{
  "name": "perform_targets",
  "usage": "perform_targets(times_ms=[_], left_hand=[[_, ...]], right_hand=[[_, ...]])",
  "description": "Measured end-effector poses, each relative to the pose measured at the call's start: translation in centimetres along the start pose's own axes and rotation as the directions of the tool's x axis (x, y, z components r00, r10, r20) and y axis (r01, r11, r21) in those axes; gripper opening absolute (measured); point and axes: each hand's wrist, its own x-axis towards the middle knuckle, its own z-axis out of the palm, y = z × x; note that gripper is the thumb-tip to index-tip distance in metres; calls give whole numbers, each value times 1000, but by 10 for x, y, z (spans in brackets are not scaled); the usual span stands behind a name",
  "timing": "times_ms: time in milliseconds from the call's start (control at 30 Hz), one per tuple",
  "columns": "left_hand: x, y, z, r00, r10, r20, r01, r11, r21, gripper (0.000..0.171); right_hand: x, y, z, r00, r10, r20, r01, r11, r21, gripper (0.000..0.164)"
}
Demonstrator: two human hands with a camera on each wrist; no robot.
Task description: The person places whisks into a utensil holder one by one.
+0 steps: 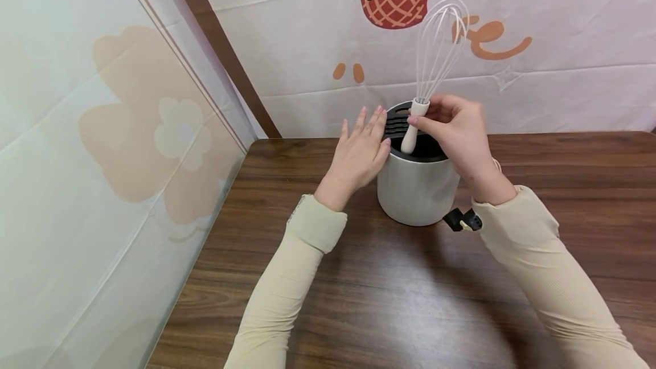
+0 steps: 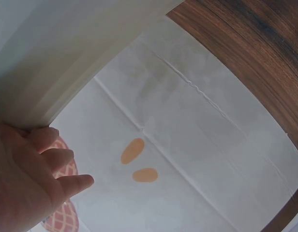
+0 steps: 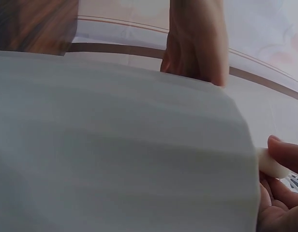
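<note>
The right hand (image 1: 461, 135), right of centre in the upper half of the head view, has its grip pinching a whisk (image 1: 420, 108) between thumb and fingers at the top of the pale handle. The whisk tilts, its white wires up and to the right, its handle end pointing down at the mouth of a pale ribbed container (image 1: 417, 195); whether that end dips below the rim cannot be told. The left hand (image 1: 359, 152), just left of it, has its grip spread, fingers extended and touching the container's left side near the rim. A black slotted insert (image 1: 397, 124) fills the far part of the mouth. The container stands upright on the brown wood-grain worktop (image 1: 333, 312), near its far edge. Behind hangs a printed white cloth (image 1: 297, 56), across the top of the frame.
</note>
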Motion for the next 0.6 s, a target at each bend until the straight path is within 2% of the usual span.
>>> perform_targets(times_ms=[167,600], left_hand=[[-1,0,-1,1000,2,0,-2,1000,5,56],[0,0,1,1000,4,-8,-4,1000,14,56]], right_hand=[[2,2,2,1000,20,0,-20,998,-54,27],[6,3,0,998,61,27,-58,992,-112,27]])
